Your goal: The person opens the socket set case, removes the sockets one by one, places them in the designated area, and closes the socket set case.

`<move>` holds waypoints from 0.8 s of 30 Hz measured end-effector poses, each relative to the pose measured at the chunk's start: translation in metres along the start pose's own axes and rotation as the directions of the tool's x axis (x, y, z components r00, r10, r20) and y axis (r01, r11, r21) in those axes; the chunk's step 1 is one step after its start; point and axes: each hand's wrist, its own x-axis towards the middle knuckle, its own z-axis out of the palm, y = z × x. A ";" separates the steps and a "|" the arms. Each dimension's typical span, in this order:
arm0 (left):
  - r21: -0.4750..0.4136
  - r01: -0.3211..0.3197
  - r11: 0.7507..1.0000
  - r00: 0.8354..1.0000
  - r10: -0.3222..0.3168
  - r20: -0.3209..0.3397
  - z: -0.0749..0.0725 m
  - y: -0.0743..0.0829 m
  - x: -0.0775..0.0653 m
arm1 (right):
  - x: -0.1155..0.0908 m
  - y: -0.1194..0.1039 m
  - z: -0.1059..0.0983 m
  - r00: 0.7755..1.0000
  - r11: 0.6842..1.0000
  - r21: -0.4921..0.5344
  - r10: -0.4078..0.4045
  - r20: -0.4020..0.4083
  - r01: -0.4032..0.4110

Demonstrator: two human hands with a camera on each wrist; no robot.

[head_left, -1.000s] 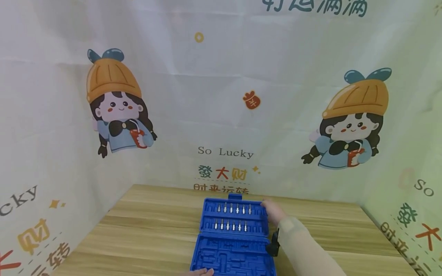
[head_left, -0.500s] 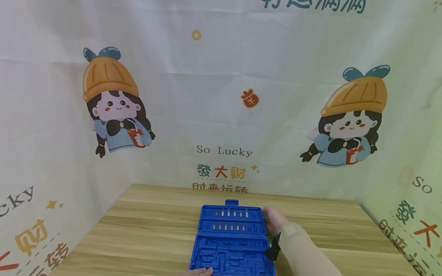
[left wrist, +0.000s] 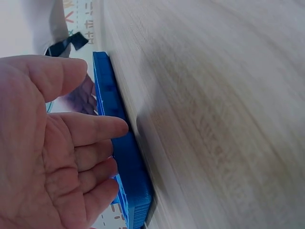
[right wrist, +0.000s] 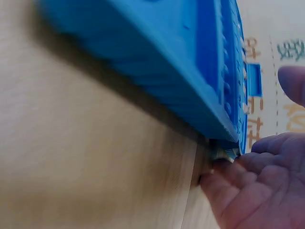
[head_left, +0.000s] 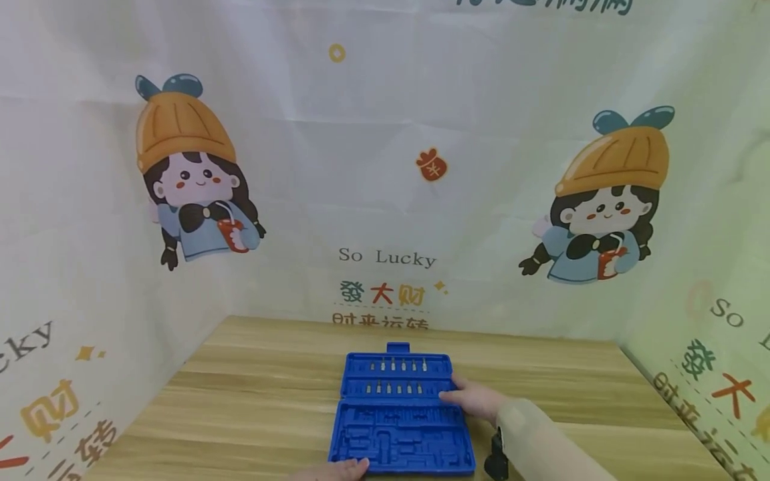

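A blue plastic case (head_left: pixel 402 437) lies unfolded on the wooden table, its lower half full of moulded recesses. Two rows of small silver bits (head_left: pixel 394 387) stand in its far half, the lid (head_left: pixel 443 364). At the near left corner is my left hand (head_left: pixel 337 470); in the left wrist view its fingers are loosely extended, fingertips right at the case's side wall, thumb apart. My right hand (head_left: pixel 478 399) is at the right side by the hinge. In the right wrist view its fingers (right wrist: pixel 224 191) reach the case edge, with the thumb held away.
The wooden table (head_left: pixel 240 387) extends to both sides of the case. A printed cloth backdrop (head_left: pixel 289 200) with cartoon figures and lettering surrounds the table at the back and sides. A black strap device (head_left: pixel 496 457) sits on the right wrist.
The lid has come down flatter. My right hand has slid from the lid's far right corner toward the hinge. My left hand stays at the near left corner; the head view has shifted slightly.
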 end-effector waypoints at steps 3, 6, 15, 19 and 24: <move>0.302 -0.028 0.953 1.000 0.028 0.006 -0.005 -0.011 0.013 | -0.012 0.003 0.002 0.998 0.986 -0.159 -0.046 0.053 0.054; 0.467 -0.046 0.883 0.999 0.038 0.025 -0.006 -0.013 0.018 | -0.029 0.006 0.008 0.986 0.911 -0.378 -0.143 0.088 0.166; 0.438 -0.144 0.887 0.990 0.130 0.063 -0.006 -0.009 0.006 | -0.082 0.036 0.031 0.931 0.601 -0.711 -0.237 0.277 0.364; 0.569 -0.244 0.785 0.969 0.218 0.114 -0.005 0.017 -0.016 | -0.088 0.051 0.035 0.907 0.598 -0.684 -0.316 0.279 0.418; 0.767 -0.391 0.510 0.866 0.487 0.118 -0.007 0.048 -0.056 | -0.088 0.058 0.036 0.878 0.590 -0.658 -0.398 0.267 0.468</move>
